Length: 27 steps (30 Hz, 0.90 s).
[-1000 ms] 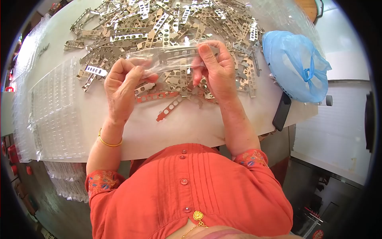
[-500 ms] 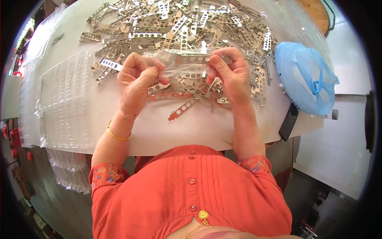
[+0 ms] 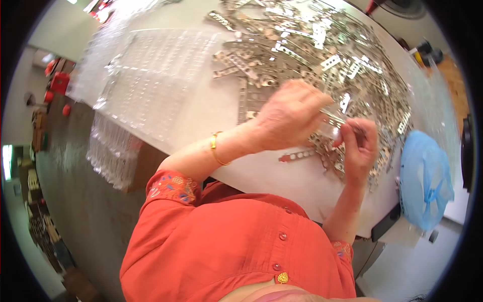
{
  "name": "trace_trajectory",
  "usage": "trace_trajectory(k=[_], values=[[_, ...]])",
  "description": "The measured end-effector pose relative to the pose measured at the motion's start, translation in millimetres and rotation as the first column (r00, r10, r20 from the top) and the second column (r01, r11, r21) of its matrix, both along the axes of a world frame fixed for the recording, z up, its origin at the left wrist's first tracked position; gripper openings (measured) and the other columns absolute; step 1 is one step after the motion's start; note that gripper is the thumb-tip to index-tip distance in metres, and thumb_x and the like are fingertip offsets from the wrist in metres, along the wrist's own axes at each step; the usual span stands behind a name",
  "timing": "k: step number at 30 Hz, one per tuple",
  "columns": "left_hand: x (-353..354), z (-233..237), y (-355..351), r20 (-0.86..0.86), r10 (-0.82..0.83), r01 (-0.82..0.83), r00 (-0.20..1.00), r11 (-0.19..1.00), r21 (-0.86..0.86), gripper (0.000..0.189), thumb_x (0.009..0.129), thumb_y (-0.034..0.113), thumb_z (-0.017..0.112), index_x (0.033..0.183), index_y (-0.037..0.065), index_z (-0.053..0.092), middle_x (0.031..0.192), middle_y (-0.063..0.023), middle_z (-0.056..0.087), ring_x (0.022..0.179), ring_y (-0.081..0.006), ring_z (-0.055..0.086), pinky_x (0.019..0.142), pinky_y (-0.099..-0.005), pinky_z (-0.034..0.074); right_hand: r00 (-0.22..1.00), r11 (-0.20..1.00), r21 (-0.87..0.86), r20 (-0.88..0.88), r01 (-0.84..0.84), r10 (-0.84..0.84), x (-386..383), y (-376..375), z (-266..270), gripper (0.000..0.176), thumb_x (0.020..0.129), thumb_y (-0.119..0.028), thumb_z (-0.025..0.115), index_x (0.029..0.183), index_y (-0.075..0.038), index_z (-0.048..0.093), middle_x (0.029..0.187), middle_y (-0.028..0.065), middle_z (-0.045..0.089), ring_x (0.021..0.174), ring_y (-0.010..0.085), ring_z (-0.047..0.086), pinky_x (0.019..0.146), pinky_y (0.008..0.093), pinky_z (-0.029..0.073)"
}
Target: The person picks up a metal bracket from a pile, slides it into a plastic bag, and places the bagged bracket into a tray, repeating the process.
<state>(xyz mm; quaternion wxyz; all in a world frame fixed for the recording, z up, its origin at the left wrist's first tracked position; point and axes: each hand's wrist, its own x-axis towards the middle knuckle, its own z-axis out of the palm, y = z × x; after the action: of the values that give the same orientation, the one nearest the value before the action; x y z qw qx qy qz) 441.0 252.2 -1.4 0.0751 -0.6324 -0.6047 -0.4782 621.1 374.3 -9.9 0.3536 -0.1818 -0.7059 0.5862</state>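
Observation:
A clear plastic bag (image 3: 329, 130) with a perforated metal strip in it is between my two hands. My right hand (image 3: 359, 146) pinches its right end between thumb and curled fingers. My left hand (image 3: 294, 113) is back side up at the other end, its fingers bent over the plastic; they are blurred and partly hidden. Behind and under the hands spreads a big heap of perforated metal strips (image 3: 292, 53). One reddish-ended strip (image 3: 297, 155) lies at the heap's near edge, below my left hand.
Clear ribbed plastic trays (image 3: 156, 80) lie on the white table at the left, with more stacked trays (image 3: 113, 151) below the table edge. At the right are a tied blue plastic bag (image 3: 426, 176) and a black phone (image 3: 386, 223).
The view has turned leftward, so the table sits further right. My left hand has rolled from thumb side up to back side up, closer to my right hand, with the bag still between them.

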Motion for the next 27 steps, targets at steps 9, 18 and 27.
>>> trace_trajectory(k=[9,18,27], values=[[1.6,2.4,-18.1,-0.082,-0.11,0.091,0.991,0.974,-0.206,0.016,0.085,0.01,0.072,0.098,0.006,0.064,0.081,-0.0092,0.067,0.078,-0.0305,0.066,0.08,-0.0411,0.051,0.995,0.995,-0.027,-0.006,-0.101,0.101,-4.5,-10.1,3.0,0.015,0.094,0.001,0.066,0.106,-0.002,0.058,0.094,0.0041,0.06,0.068,0.0104,0.061,0.06,0.0236,0.052],[17.3,18.8,-45.4,0.114,-0.025,0.061,0.993,0.945,-0.322,0.011,0.086,0.009,0.07,0.096,0.006,0.067,0.08,-0.0112,0.068,0.077,-0.0319,0.065,0.069,-0.0412,0.051,0.924,0.84,-0.398,-0.059,-0.369,0.378,-6.6,-18.2,3.4,0.023,0.091,-0.001,0.07,0.109,-0.001,0.057,0.096,0.0104,0.068,0.071,0.0157,0.065,0.064,0.0288,0.056],[-19.7,47.6,-79.6,0.227,0.288,-0.217,0.93,0.931,-0.293,0.016,0.089,-0.001,0.069,0.105,-0.001,0.07,0.091,-0.009,0.074,0.085,-0.0113,0.068,0.076,-0.0271,0.054,0.904,0.782,-0.469,-0.1,-0.41,0.415,-13.2,-24.9,4.4,0.034,0.093,-0.005,0.07,0.122,-0.001,0.053,0.09,0.0066,0.063,0.067,0.013,0.063,0.061,0.0274,0.056]])
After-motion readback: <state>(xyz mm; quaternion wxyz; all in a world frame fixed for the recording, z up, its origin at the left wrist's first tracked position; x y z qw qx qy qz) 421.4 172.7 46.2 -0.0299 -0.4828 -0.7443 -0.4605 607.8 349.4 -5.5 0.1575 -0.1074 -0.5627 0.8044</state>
